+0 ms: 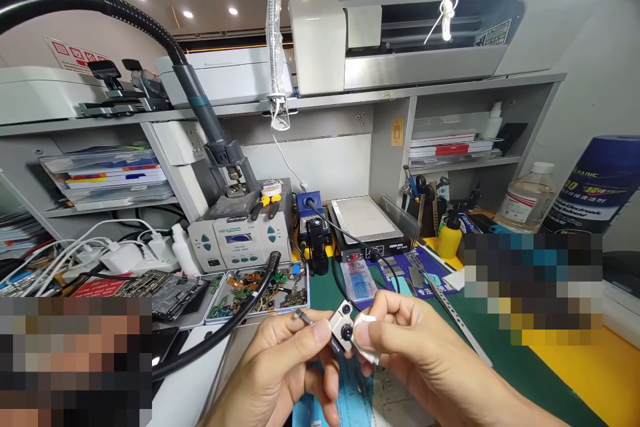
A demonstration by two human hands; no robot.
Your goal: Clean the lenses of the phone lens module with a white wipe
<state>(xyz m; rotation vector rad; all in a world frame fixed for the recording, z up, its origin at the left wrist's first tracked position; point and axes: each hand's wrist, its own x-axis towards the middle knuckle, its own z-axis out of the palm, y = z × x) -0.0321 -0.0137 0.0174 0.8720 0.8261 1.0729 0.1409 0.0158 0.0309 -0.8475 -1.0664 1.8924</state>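
Note:
Between the thumb and fingers of my left hand (287, 353) is a small silver camera module (343, 325) with two round black lenses, tilted toward me. A dark strip sticks out behind my left thumb. My right hand (407, 340) pinches a crumpled white wipe (369, 340), pressed close against the right edge of the module beside the lower lens. Whether the wipe touches the lens itself I cannot tell. Below both hands lies a light blue sheet (353, 397) on the bench, partly hidden by my fingers.
A tray of small circuit boards (250, 290) lies at left, crossed by a black hose (215, 340). Behind stand a grey soldering station (240, 240) and a heating plate (365, 220). At right are a yellow bottle (450, 240), a clear bottle (525, 200) and a blue spray can (595, 187).

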